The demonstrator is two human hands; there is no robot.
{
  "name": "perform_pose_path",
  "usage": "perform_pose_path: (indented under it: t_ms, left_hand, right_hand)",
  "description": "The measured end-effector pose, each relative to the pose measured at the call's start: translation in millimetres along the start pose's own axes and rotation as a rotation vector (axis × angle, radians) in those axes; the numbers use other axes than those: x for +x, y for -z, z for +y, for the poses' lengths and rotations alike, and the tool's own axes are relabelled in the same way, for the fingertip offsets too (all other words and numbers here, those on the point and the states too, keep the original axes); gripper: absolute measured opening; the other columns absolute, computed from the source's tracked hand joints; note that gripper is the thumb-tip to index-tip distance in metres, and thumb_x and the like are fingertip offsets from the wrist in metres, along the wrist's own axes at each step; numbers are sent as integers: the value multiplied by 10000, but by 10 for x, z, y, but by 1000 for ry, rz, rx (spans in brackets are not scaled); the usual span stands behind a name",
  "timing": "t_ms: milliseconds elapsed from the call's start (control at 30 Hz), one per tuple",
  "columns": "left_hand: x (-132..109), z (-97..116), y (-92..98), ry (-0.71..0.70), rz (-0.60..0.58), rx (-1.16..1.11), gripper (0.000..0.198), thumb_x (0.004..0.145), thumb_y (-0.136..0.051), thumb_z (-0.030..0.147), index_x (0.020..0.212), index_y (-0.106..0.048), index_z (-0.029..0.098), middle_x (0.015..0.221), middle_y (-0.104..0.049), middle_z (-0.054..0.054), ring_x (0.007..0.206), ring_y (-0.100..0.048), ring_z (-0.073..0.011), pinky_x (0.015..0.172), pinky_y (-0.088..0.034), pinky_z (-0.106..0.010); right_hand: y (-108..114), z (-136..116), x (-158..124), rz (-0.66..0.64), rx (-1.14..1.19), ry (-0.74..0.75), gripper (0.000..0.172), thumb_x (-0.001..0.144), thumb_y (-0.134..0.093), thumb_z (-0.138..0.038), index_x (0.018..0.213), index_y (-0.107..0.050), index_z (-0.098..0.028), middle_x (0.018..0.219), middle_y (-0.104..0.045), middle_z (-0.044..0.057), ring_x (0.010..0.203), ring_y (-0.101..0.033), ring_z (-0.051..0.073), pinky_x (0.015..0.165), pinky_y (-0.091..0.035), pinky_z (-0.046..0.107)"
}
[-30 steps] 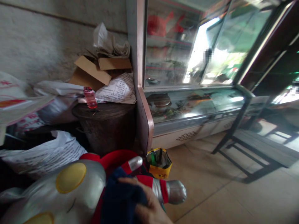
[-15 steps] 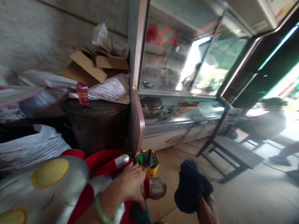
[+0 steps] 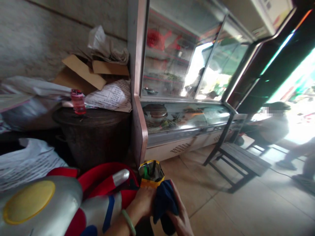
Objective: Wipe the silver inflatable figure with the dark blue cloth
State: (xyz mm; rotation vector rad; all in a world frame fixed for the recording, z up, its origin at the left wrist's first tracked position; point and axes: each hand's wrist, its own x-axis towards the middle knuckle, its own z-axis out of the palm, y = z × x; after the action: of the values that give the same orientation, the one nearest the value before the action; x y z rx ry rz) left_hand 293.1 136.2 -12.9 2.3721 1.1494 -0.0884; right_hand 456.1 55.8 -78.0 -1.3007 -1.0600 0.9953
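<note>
Dark blue cloth [image 3: 164,205]: bottom centre of the frame, bunched between both hands; it looks soft, light and limp, likely to sag and fold wherever it is unsupported, so a pinch on a gathered edge or fold would suit it.
Left hand [image 3: 144,203]: closed against the cloth's left side, a green bangle [image 3: 129,221] on the wrist.
Right hand [image 3: 180,218]: fingers wrapped around the cloth's right and lower part, gripping it.
Plush toy [image 3: 61,203]: lower left, silver and red with yellow oval eyes, touching the left forearm; padded and bulky.
Yellow container [image 3: 151,173]: just above the hands, on the floor, open-topped with dark items standing in it.
Dark barrel [image 3: 94,131]: middle left, with a pink bottle [image 3: 78,101] on its lid.
Printed sack [image 3: 110,96]: rows of small print, too blurred to read.
Cardboard [image 3: 85,70]: folded flaps, upper left.
Glass display cooler [image 3: 182,82]: centre, no legible brand.
Bench [image 3: 240,160]: right, dark frame.
Person [image 3: 270,123]: seated far right.
</note>
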Motion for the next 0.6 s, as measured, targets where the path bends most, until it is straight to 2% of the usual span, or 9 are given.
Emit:
perform_pose_path:
  t_ms: [67,133,233,300,467,600]
  left_hand:
    - [-38,-18,27,34,-3,-18,410,721,-793,287,1086,-759,104,1106,-774,-190,1100,-722,-413,981,-596,-485]
    - [-74,-27,37,45,-13,-30,435,744,-765,299,1107,-737,61,1138,-760,-210,1117,-712,-421,1007,-584,-488]
    - [-86,-51,-7,19,-16,-46,381,826,-631,238,1147,-713,50,1175,-745,-218,1163,-693,-423,1031,-564,-502]
    - [-61,-81,-62,2,2,-60,421,825,-633,266,1188,-692,62,1189,-743,-209,1171,-690,-415,1045,-555,-492]
    - [5,-134,-130,2,30,-90,459,722,-698,312,1149,-719,143,1148,-771,-136,1115,-722,-358,1005,-573,-396]
    - [-18,-97,-81,44,-1,-72,498,680,-727,328,1126,-738,108,1124,-772,-168,1092,-727,-385,1004,-580,-424]
  right_hand:
    - [-19,15,9,85,71,-114,677,678,-796,-563,1266,-747,-231,1245,-753,124,1319,-590,373,1153,-434,468]
    - [-44,31,-2,91,115,-212,646,644,-819,-603,1138,-789,-188,1063,-795,133,1113,-682,380,994,-545,454]
    - [-124,19,15,-4,142,-178,472,624,-864,-503,943,-794,-162,888,-787,91,854,-693,298,798,-578,370]
    - [-187,4,65,16,155,-134,334,623,-853,-414,822,-769,-159,769,-749,43,725,-642,228,693,-551,309]
    - [-273,73,180,237,265,-235,249,552,-844,-327,698,-745,-152,613,-670,-13,616,-564,169,565,-486,248]
    - [-264,209,218,258,360,-301,246,608,-857,-368,741,-756,-189,641,-704,-29,611,-615,168,567,-510,241]
